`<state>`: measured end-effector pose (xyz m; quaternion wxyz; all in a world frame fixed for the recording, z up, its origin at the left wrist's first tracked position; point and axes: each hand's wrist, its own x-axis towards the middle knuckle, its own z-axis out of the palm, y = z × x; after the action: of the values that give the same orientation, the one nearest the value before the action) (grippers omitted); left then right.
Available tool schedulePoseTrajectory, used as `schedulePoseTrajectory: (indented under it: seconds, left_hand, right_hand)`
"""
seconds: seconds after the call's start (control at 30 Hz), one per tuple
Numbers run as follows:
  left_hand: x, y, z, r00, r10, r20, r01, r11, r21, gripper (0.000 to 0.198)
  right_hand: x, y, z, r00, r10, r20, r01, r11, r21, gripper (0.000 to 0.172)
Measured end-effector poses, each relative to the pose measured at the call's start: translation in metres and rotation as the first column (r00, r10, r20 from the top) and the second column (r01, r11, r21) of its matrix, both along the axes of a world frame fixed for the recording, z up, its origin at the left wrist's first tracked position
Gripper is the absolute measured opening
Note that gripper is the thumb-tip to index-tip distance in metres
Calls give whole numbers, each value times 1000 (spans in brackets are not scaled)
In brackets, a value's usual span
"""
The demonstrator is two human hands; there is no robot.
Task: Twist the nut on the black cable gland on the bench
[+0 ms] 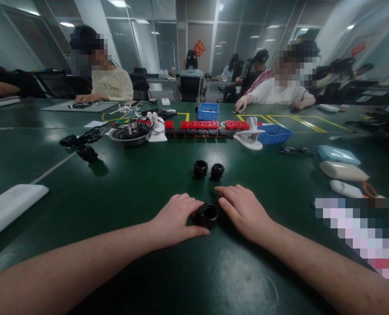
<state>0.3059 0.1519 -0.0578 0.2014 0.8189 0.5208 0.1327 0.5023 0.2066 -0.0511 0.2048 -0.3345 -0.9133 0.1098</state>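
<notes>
My left hand (183, 216) is closed around the left side of a glossy black hollow cylinder (208, 214), which resembles a lens barrel and stands with its opening up on the green table (142, 271). Just to the right of it, my right hand (242, 209) is held low with fingers stretched out, holding nothing. Beyond my hands stand a similar black cylinder (200, 169) and a slightly smaller black cylinder (217, 171), side by side. Another black part (87, 153) lies farther off to the left.
Red-and-black strips (199, 129), a metal bowl (129, 133), white clips (249, 135) and blue bins (208, 111) line the middle. At right are eyeglasses (296, 150) and several cases (344, 170); a white device (13, 205) lies left. People sit across the table.
</notes>
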Motion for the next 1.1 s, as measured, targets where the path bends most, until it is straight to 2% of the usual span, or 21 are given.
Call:
schedulePoseTrajectory:
  seconds: [0.17,0.53,0.83,1.1]
  left_hand:
    - [0,0,2,1000,3,-20,-3,1000,4,35]
    - [-1,0,-3,1000,-3,13,3,999,37,34]
    - [0,1,-4,1000,-10,16,9,999,47,33]
    - [0,0,-7,1000,-11,14,10,998,66,32]
  right_hand:
    - [-2,-8,0,998,37,-48,-37,999,-15,40]
    - [-4,-17,2,964,180,-198,-179,984,23,36]
    - [-6,-22,6,960,234,-155,-236,972,3,29]
    - [-6,-22,6,963,236,-133,-237,971,9,31]
